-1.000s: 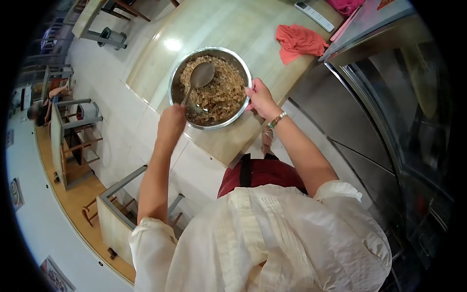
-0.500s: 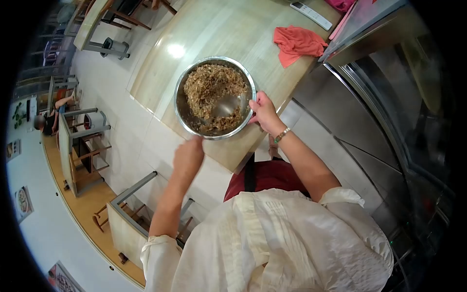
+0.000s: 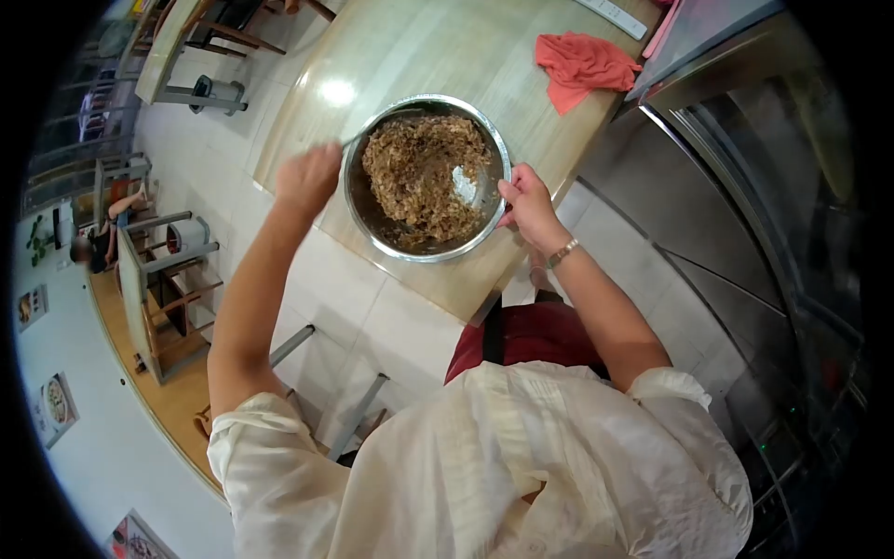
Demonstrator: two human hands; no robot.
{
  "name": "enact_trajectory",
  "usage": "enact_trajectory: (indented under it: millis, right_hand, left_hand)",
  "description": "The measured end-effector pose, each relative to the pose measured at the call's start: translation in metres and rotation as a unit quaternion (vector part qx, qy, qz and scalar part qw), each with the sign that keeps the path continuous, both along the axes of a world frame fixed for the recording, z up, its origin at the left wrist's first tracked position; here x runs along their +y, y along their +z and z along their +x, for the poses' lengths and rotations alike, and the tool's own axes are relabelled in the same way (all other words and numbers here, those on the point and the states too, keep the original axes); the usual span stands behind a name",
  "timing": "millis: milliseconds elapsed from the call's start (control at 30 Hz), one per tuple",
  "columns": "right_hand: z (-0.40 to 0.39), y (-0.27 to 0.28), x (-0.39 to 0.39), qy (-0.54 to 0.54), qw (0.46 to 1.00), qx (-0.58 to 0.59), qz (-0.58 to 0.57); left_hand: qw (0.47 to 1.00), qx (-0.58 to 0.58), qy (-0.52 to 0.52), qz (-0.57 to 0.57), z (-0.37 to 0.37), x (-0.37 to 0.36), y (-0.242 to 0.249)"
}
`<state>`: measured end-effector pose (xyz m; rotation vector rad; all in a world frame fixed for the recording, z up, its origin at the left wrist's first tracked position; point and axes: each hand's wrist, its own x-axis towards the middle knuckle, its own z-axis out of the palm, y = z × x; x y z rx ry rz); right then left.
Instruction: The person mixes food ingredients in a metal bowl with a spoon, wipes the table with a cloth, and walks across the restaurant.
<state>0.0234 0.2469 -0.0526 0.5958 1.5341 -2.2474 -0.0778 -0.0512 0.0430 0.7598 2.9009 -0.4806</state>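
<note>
The left hand (image 3: pixel 312 177) has moved from beside the near-left rim to the far-left side of the bowl (image 3: pixel 356 204) within the last half second; the mixture (image 3: pixel 419 177), which was heaped toward the far side, now reaches farther down toward the near wall, with a bright metal patch showing at its right; this suggests a turning stroke that is shifting the food around, though how evenly it is blended cannot be judged.

The left hand is closed around the spoon (image 3: pixel 350 142), of which a short piece of handle shows by the rim; its head is not clearly visible and is probably down in the mixture; the right hand (image 3: pixel 529 203) pinches the bowl's right rim, thumb on top, and seems to steady it.

The bowl sits upright on the worktop (image 3: pixel 400 47), close to the near corner and just inside the left edge; its place there looks unchanged; the right hand lies between the rim and the right edge, so a hard push toward the corner could bring the base near the drop. The orange-red cloth (image 3: pixel 582 67) lies beside the right edge, well apart from the bowl, with the remote control (image 3: pixel 615 17) beyond it; the widest room for moving is toward the far left.
</note>
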Motion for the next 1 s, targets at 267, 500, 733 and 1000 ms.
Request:
enact_trajectory:
  millis: [267, 500, 733, 1000]
  right_hand:
    - [0.001, -0.001, -0.001, 0.015, 1.0, -0.006, -0.012]
    - [0.004, -0.012, 0.003, 0.032, 0.997, -0.002, -0.073]
    - [0.005, -0.011, 0.004, 0.04, 0.995, 0.004, -0.088]
    - [0.006, -0.014, 0.005, 0.038, 0.995, 0.006, -0.092]
  left_hand:
    - [0.678, -0.376, 0.507, 0.378, 0.129, 0.071, -0.009]
    - [0.404, -0.45, 0.547, 0.579, 0.148, 0.081, -0.017]
    - [0.559, -0.279, 0.523, 0.58, 0.175, 0.079, 0.031]
    - [0.915, 0.072, 0.347, 0.194, 0.188, 0.107, -0.019]
